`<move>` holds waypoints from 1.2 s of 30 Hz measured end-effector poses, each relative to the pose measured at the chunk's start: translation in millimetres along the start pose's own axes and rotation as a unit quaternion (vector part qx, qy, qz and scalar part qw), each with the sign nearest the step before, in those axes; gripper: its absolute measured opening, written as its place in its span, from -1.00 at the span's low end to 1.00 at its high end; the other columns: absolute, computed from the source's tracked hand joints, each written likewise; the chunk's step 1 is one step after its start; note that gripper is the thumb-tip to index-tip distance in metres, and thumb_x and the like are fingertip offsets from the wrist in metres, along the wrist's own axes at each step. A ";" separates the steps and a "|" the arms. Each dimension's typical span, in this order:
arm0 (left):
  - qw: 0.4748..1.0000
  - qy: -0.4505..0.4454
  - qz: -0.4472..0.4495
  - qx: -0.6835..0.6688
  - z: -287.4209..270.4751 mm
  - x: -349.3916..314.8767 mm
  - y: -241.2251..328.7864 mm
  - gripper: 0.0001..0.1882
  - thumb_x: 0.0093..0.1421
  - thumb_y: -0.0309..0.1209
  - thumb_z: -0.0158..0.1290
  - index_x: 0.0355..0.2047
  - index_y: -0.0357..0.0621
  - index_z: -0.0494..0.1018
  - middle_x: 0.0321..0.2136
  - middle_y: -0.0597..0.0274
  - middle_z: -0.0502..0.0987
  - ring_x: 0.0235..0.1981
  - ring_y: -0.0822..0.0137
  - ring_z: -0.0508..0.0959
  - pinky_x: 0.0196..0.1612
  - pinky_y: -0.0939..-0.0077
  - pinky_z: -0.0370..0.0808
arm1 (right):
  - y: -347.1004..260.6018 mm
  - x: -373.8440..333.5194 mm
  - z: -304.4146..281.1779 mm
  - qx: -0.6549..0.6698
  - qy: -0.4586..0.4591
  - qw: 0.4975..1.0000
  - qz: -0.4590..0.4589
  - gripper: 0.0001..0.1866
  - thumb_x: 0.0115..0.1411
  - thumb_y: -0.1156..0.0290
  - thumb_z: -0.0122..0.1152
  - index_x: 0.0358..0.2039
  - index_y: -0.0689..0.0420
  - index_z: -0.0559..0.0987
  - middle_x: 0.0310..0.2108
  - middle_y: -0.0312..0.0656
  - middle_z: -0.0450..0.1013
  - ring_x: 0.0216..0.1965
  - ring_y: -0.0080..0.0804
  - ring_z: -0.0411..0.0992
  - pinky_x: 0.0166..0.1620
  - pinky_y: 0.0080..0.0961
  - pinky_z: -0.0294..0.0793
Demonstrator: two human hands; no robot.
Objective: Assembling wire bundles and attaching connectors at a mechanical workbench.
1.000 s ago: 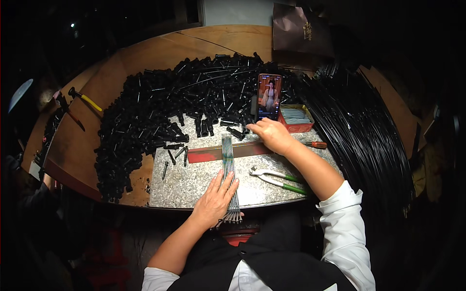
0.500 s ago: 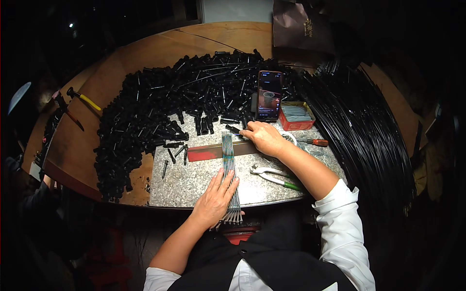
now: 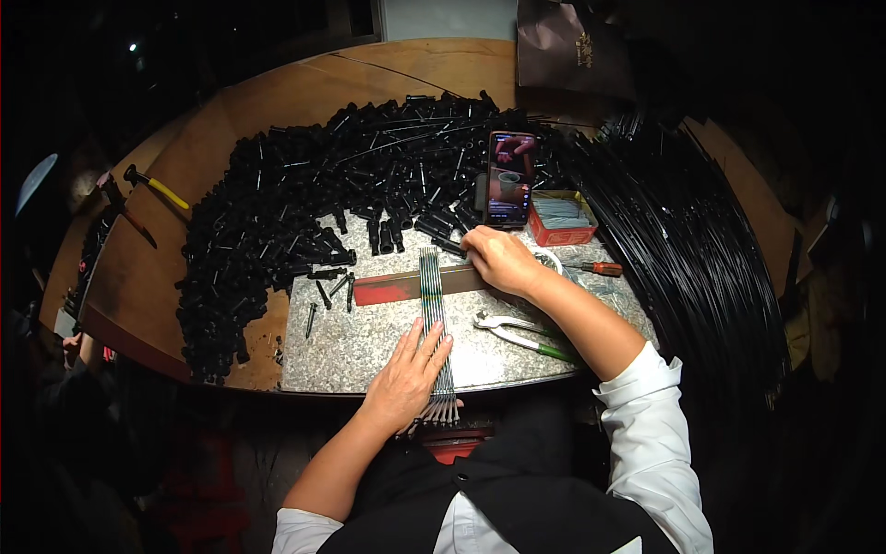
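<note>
A row of thin metal rods (image 3: 431,282) lies side by side across a red and brown flat bar (image 3: 378,288). My left hand (image 3: 411,374) rests along the rods with its fingers stretched over them. Their near ends overhang the board's front edge, and a fingertip shows beneath on the far side. Just right of the rods' far ends, my right hand (image 3: 503,261) is closed with its fingers bent down. Black tubular parts (image 3: 443,231) lie beside its fingertips. Whatever that hand holds is hidden. Pincers (image 3: 517,334) with a green handle end lie below my right wrist.
A speckled board (image 3: 323,360) covers the table's middle. Behind it spreads a big heap of black parts (image 3: 305,189). A phone (image 3: 510,180) stands near a red box (image 3: 563,231) of thin pins. A screwdriver (image 3: 600,268) and long black rods (image 3: 674,231) lie right; a yellow-handled hammer (image 3: 157,189) left.
My right hand has shifted slightly, and the black part that stuck out at its fingertips no longer shows there. The phone's picture differs. My left hand stays on the rods.
</note>
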State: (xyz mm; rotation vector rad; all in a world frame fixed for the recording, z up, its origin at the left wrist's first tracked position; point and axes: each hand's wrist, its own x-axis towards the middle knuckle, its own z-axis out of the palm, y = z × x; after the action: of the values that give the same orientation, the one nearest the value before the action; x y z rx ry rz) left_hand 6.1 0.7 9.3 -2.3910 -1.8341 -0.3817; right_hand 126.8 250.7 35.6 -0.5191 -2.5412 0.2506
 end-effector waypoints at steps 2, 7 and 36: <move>0.999 0.009 -0.004 -0.038 -2.7 2.0 3.0 -0.34 0.19 -0.17 -0.07 0.23 -0.26 0.14 0.25 -0.13 0.11 0.28 -0.18 0.07 0.28 0.05 0.11 | 5.6 0.6 8.0 0.065 -0.028 0.997 -0.017 -0.86 0.07 0.53 0.13 -0.31 0.20 0.47 -0.33 -0.05 0.44 -0.30 0.00 0.45 -0.24 -0.19 0.46; 0.999 0.027 0.014 0.011 8.4 0.3 -3.6 -0.06 -0.01 0.23 0.08 0.14 -0.33 0.25 0.20 -0.16 0.18 0.26 -0.23 0.10 0.25 -0.01 0.15 | 7.0 8.1 15.6 0.010 -0.005 1.000 -0.017 -0.86 0.08 0.55 0.09 -0.30 0.18 0.48 -0.35 -0.08 0.42 -0.26 -0.02 0.44 -0.25 -0.20 0.45; 0.999 0.006 -0.012 -0.046 -2.0 0.6 2.1 -0.41 0.17 -0.37 -0.09 0.22 -0.27 0.16 0.25 -0.10 0.12 0.29 -0.17 0.07 0.29 0.05 0.10 | 0.9 -5.4 1.5 -0.108 -0.056 0.991 -0.049 -0.77 0.03 0.50 0.07 -0.27 0.14 0.56 -0.34 -0.12 0.43 -0.22 -0.14 0.46 -0.24 -0.25 0.49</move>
State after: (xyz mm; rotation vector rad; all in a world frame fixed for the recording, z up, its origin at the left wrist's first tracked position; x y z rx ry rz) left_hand 8.0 0.2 11.6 -2.4223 -1.8802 -0.4919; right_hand 130.5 249.2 31.6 -0.4716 -2.7107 -0.0339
